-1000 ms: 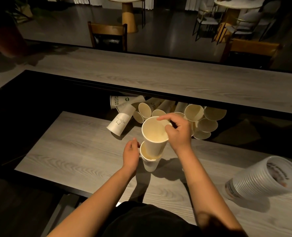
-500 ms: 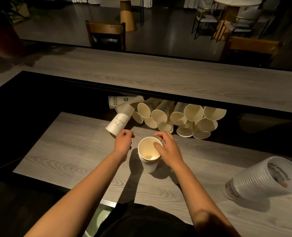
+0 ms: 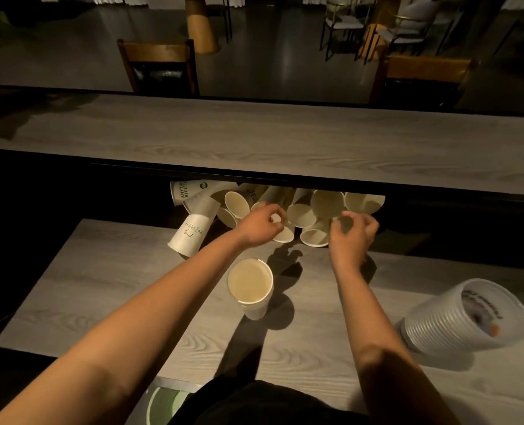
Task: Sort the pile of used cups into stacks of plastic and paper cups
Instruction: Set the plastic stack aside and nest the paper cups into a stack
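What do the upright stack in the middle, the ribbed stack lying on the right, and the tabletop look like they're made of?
Upright stack: likely paper, matte cream and opaque, with a thin rolled rim. Ribbed stack: probably plastic, translucent and glossy; many nested rims show through its wall. Tabletop: grey wood-grain surface, low sheen; whether laminate or real wood is not clear.

We saw a jumbled pile of paper cups (image 3: 303, 211) lying on their sides under the raised counter's edge, mouths mostly facing us, one printed cup (image 3: 191, 231) tipped out at its left. A short paper stack (image 3: 250, 288) stood upright nearer us. A ribbed plastic stack (image 3: 466, 317) lay sideways, far right.
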The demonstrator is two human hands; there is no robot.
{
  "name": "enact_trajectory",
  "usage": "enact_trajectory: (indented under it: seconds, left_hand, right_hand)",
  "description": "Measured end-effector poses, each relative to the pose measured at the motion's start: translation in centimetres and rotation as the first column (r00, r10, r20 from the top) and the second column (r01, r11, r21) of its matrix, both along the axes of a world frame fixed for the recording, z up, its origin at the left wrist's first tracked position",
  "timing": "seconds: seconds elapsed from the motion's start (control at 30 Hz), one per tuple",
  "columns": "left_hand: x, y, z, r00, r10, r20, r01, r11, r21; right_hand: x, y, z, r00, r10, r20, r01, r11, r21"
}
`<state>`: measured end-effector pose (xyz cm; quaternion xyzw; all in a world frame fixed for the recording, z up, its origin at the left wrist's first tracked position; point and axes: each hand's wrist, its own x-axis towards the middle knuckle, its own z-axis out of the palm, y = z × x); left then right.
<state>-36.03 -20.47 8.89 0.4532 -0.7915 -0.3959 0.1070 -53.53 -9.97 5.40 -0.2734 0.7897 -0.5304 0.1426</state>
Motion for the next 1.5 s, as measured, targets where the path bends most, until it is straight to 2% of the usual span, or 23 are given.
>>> enact_trajectory:
  seconds: [0.13,0.23,0.4,0.53,0.67,0.83,0.97,1.07,1.17,1.33,1.5]
  left_hand:
    - [-3.8,-0.9,0.6,0.965,-0.122,0.233,0.150,0.983,-0.107]
    - [-6.4,-1.6,0.7,0.927,-0.147,0.346,0.190,0.977,-0.093]
    - [-9.4,-2.7,0.6,0.907,-0.176,0.383,0.167,0.984,0.055]
    - [-10.7,-2.8,0.1,0.911,-0.134,0.389,0.136,0.990,0.021]
    - [-10.2,-2.0,-0.7,0.955,-0.092,0.283,0.117,0.990,-0.075]
    - [-8.9,-0.9,-0.9,0.994,-0.030,0.103,0.051,0.976,-0.211]
    - [-7.6,0.1,-0.7,0.997,0.036,-0.071,-0.051,0.974,-0.222]
    - [-6.3,1.2,-0.8,0.972,0.095,-0.215,-0.137,0.972,-0.190]
    - [-4.8,2.1,-1.0,0.941,0.166,-0.295,-0.229,0.954,-0.193]
    - [-2.0,3.0,-0.7,0.876,0.293,-0.384,-0.413,0.866,-0.280]
    - [1.3,3.5,0.8,0.795,0.337,-0.504,-0.520,0.806,-0.283]
  right_hand:
    - [-2.5,-1.2,0.3,0.990,-0.087,0.110,0.086,0.996,0.019]
    - [-4.0,-2.1,0.6,0.966,-0.132,0.223,0.113,0.989,0.096]
    - [-5.7,-2.9,0.9,0.940,-0.108,0.324,0.068,0.989,0.134]
    - [-6.2,-2.8,0.7,0.918,-0.096,0.385,0.076,0.995,0.066]
    - [-6.0,-2.1,0.5,0.953,-0.090,0.290,0.087,0.996,0.024]
    - [-4.5,-0.8,0.3,0.958,-0.093,0.272,0.121,0.989,-0.088]
    - [-2.6,0.5,0.4,0.956,-0.116,0.268,0.166,0.971,-0.173]
    - [-0.8,1.8,0.1,0.957,-0.152,0.246,0.206,0.955,-0.211]
    - [0.6,2.7,-0.1,0.959,-0.158,0.235,0.213,0.949,-0.231]
    - [2.5,3.9,-0.1,0.977,-0.154,0.147,0.189,0.944,-0.271]
    - [3.8,4.7,0.2,0.989,-0.133,0.060,0.145,0.936,-0.320]
